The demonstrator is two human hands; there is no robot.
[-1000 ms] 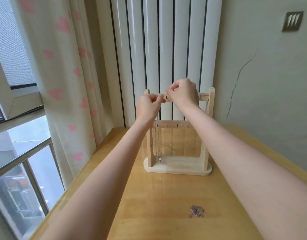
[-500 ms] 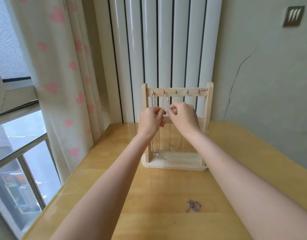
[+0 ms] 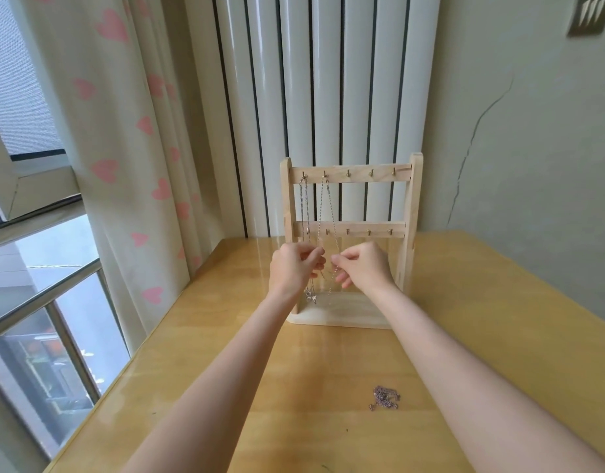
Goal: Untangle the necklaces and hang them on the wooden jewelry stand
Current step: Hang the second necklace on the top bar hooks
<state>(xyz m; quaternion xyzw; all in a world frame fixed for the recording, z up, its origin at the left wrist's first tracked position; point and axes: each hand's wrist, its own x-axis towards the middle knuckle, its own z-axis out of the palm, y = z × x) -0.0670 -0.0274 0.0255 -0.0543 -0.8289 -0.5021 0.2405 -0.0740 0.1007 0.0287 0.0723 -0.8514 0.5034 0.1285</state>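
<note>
The wooden jewelry stand (image 3: 408,233) stands at the back of the table. A silver necklace (image 3: 306,206) hangs from its first top hook, its pendant low near the base. A second silver necklace (image 3: 328,206) hangs from the second top hook, its two strands spreading downward. My left hand (image 3: 294,268) and my right hand (image 3: 364,268) are in front of the stand below the lower bar. Each pinches one strand of that second necklace. A small tangled pinkish chain (image 3: 384,402) lies on the table near my right forearm.
The yellow wooden table (image 3: 498,302) meets a white radiator (image 3: 328,80) and wall behind. A heart-patterned curtain (image 3: 123,131) and a window (image 3: 38,302) run along the left edge. Three top hooks to the right carry nothing.
Both hands have come down from the top bar to below the lower bar, sliding along the second necklace, which now hangs from the second hook.
</note>
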